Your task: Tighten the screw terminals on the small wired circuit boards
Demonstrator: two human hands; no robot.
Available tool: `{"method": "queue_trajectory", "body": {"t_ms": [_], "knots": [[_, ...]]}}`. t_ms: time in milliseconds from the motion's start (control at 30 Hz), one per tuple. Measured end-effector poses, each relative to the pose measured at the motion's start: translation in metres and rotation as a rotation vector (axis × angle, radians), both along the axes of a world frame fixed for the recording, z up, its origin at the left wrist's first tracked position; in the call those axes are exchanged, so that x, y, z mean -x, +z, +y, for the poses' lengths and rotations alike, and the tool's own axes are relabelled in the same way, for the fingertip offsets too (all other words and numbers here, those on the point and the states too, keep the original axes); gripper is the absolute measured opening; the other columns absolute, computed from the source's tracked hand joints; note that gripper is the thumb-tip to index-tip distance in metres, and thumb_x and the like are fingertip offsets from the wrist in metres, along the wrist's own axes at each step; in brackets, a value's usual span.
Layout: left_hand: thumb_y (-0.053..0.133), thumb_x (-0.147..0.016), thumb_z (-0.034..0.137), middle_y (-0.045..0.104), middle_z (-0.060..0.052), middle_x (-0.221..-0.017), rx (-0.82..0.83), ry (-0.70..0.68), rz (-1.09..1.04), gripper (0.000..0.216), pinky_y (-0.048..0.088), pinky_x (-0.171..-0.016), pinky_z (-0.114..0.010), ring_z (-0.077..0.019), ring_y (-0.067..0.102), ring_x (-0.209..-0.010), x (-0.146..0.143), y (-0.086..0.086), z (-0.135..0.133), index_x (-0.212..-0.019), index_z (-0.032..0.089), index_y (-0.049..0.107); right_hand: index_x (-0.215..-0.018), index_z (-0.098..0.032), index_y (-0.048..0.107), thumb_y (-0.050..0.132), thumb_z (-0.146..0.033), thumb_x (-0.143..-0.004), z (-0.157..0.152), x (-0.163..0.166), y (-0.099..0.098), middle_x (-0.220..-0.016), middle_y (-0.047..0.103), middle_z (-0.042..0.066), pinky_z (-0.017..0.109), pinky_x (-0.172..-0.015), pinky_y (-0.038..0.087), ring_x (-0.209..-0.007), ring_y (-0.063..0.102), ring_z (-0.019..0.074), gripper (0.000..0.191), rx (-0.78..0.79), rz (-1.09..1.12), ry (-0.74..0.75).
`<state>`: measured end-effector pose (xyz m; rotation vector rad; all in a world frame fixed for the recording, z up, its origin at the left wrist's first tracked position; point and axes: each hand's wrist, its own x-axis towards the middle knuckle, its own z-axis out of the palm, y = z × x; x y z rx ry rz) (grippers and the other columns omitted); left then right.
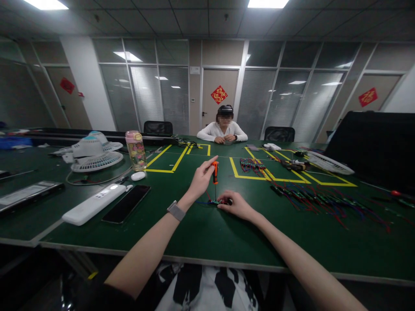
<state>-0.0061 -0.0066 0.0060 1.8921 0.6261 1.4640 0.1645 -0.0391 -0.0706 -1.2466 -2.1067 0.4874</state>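
Note:
My left hand [203, 176] is closed on an orange and black screwdriver [215, 172], its shaft pointing straight down. The tip meets a small green circuit board [214, 201] with red and blue wires, lying on the green table. From the right, my right hand [236, 204] pinches the board's near end between thumb and fingers. A dark round part shows beside those fingers; I cannot make out what it is.
Rows of wired circuit boards [311, 196] lie to the right, with another bundle [253, 166] behind. To the left are a phone [127, 204], a white power strip [94, 204], a bottle [136, 151] and fan parts [96, 154]. A person [223, 125] sits opposite.

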Motion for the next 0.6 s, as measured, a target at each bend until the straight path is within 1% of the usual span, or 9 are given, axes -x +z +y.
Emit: {"method": "queue_trajectory", "body": {"t_ms": [67,133,200,267,367,433,500,567,600], "knots": [[0.047,-0.086,0.023,0.06,-0.005,-0.104,0.011,-0.013,-0.012,0.035,0.045,-0.087,-0.029,-0.0145,0.058,-0.094,-0.0007,-0.0008,-0.0007,-0.12,0.02,0.055,-0.086,-0.017,0.069,0.065,-0.026,-0.073,0.0003,-0.0003,-0.0008,-0.076,0.059,0.002,0.025,-0.063,0.042,-0.067,0.052,0.0133,0.017,-0.009,-0.005,0.004],[0.053,-0.083,0.026,0.059,-0.005,-0.101,-0.013,0.034,-0.013,0.034,0.047,-0.081,-0.027,-0.0142,0.058,-0.089,-0.0014,-0.002,-0.0015,-0.116,0.02,0.058,-0.087,-0.017,0.068,0.065,-0.027,-0.073,0.0004,-0.0003,-0.0014,-0.076,0.059,0.002,0.025,-0.063,0.042,-0.067,0.052,0.0135,0.017,-0.02,-0.007,0.002],[0.055,-0.082,0.028,0.056,-0.005,-0.102,-0.043,0.088,0.003,0.033,0.047,-0.078,-0.025,-0.0139,0.056,-0.089,-0.0017,-0.0028,-0.0023,-0.114,0.022,0.06,-0.088,-0.017,0.068,0.065,-0.027,-0.073,0.0,-0.0001,-0.0017,-0.074,0.059,0.002,0.025,-0.062,0.042,-0.066,0.052,0.0135,0.019,-0.024,-0.002,-0.007],[0.05,-0.085,0.027,0.055,-0.005,-0.104,-0.059,0.094,0.019,0.031,0.047,-0.078,-0.024,-0.0136,0.055,-0.091,-0.0019,-0.0027,-0.0029,-0.115,0.023,0.06,-0.091,-0.017,0.067,0.064,-0.028,-0.074,-0.0007,0.0002,-0.0016,-0.072,0.058,0.001,0.025,-0.061,0.041,-0.065,0.051,0.0133,0.02,-0.027,0.007,-0.01],[0.043,-0.088,0.023,0.057,-0.005,-0.105,-0.071,0.052,0.003,0.033,0.046,-0.079,-0.024,-0.013,0.055,-0.092,-0.0025,-0.0021,-0.0035,-0.117,0.021,0.058,-0.091,-0.018,0.066,0.063,-0.029,-0.075,-0.0014,0.0004,-0.0013,-0.07,0.056,0.001,0.024,-0.06,0.041,-0.064,0.05,0.0131,0.02,-0.044,0.012,0.002],[0.047,-0.086,0.025,0.058,-0.005,-0.102,-0.075,0.059,-0.013,0.032,0.046,-0.078,-0.024,-0.0132,0.056,-0.089,-0.0029,-0.0022,-0.0039,-0.116,0.021,0.059,-0.091,-0.018,0.066,0.063,-0.029,-0.075,-0.0014,0.0003,-0.0016,-0.07,0.056,0.001,0.024,-0.061,0.041,-0.065,0.05,0.0133,0.02,-0.058,0.011,0.007],[0.052,-0.084,0.028,0.056,-0.005,-0.101,-0.074,0.095,-0.009,0.032,0.047,-0.077,-0.024,-0.0139,0.056,-0.089,-0.0031,-0.0024,-0.0041,-0.113,0.022,0.061,-0.09,-0.018,0.066,0.063,-0.029,-0.075,-0.0007,0.0,-0.0024,-0.072,0.057,0.001,0.025,-0.061,0.041,-0.065,0.05,0.0134,0.019,-0.063,0.01,0.008],[0.051,-0.084,0.028,0.056,-0.005,-0.103,-0.065,0.102,0.001,0.031,0.046,-0.079,-0.024,-0.0146,0.056,-0.093,-0.0031,-0.0021,-0.0042,-0.113,0.023,0.061,-0.09,-0.018,0.066,0.063,-0.028,-0.075,0.0001,-0.0005,-0.0035,-0.072,0.057,0.001,0.025,-0.061,0.041,-0.065,0.051,0.0134,0.018,-0.06,0.007,0.006],[0.048,-0.086,0.027,0.057,-0.005,-0.104,-0.053,0.078,0.003,0.032,0.046,-0.081,-0.025,-0.0145,0.056,-0.094,-0.0031,-0.0017,-0.0042,-0.115,0.023,0.06,-0.089,-0.017,0.066,0.063,-0.028,-0.075,0.0004,-0.0007,-0.004,-0.072,0.057,0.001,0.025,-0.061,0.041,-0.065,0.051,0.0134,0.018,-0.057,0.007,0.005]]}}
